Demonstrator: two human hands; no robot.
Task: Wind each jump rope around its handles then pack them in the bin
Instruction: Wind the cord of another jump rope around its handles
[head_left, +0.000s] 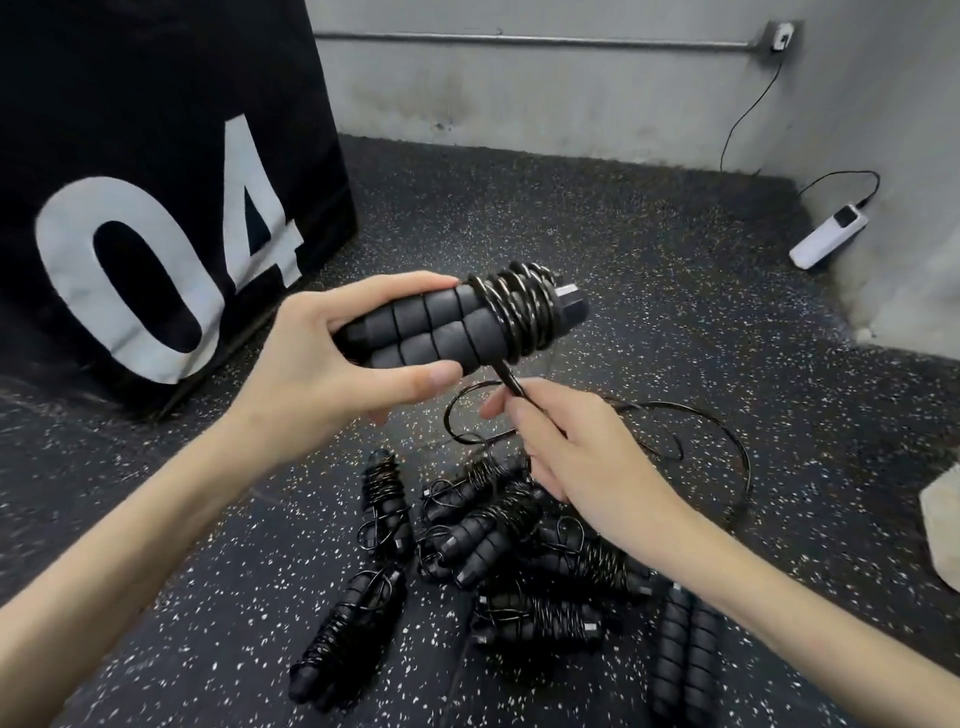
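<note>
Room to move: a black box (156, 182) marked "04" is standing close on the far left of the left hand; the grey wall (571, 93) is running across behind both hands and turning along the right side, well apart from them. Speckled floor (649, 291) is lying open beyond and to the right of the hands.
Below the hands: a heap of wound jump ropes (493, 561) is lying on the floor, directly under and nearer than the right hand.
Right edge: a pale object (943, 530) is sitting partly out of frame, well right of the right hand; what it is cannot be told.
Far right corner: a white power strip (828, 236) is lying by the wall, its cord running up to a wall outlet (782, 36).
Left arm: it is reaching in from the lower left, forearm bare, wrist bent so the palm is facing right.
Left hand (322, 353): it is gripping the pair of foam handles (421, 332) held side by side, fingers over the top, thumb underneath; the handles are pointing right and slightly away.
Right arm: it is coming in from the lower right, angled up toward the handles.
Right hand (576, 447): it is pinching the rope (511, 384) just below the handles, fingers curled round it.
Rope: several coils (519, 312) are sitting around the handles' right end; the loose remainder (717, 447) is looping over the floor beyond the right hand.
</note>
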